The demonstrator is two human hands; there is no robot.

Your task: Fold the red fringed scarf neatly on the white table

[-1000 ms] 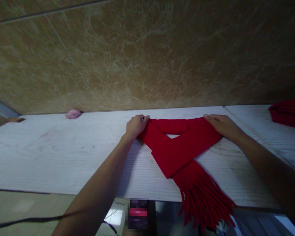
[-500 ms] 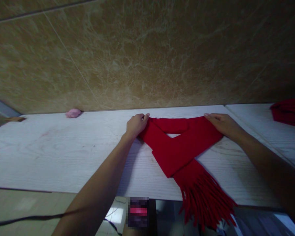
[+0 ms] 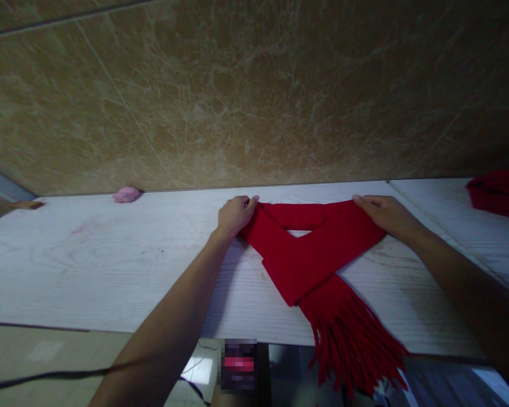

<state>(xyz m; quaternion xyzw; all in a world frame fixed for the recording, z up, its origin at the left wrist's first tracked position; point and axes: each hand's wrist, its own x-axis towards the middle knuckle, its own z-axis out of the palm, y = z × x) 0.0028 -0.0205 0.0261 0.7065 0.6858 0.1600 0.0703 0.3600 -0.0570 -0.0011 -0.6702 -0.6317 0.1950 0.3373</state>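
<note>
— How does the left hand point(image 3: 234, 216) grip?
— The fingers are curled, with thumb and forefinger closed together on the left corner of the red scarf point(image 3: 305, 254), right where the cloth turns back on itself. A pinch there pins the bend so it holds its angle.
— And the right hand point(image 3: 384, 216)?
— It lies flat with the fingers stretched out on the right corner, pressing rather than clamping. Whether the thumb tucks under the edge I cannot tell.
— Where does the scarf lie?
— On the pale wooden table point(image 3: 110, 265), near its far edge by the marbled wall point(image 3: 254, 96). One band runs between the two hands. From each corner an end slants towards the person, and the two cross, leaving a small triangle of bare table between them. The fringe point(image 3: 348, 339) hangs over the near edge under its own weight.
— Anything else about?
— A small pink lump point(image 3: 126, 194) sits against the wall, well to the left. Another red cloth point(image 3: 498, 195) lies far to the right, apart from both hands.
</note>
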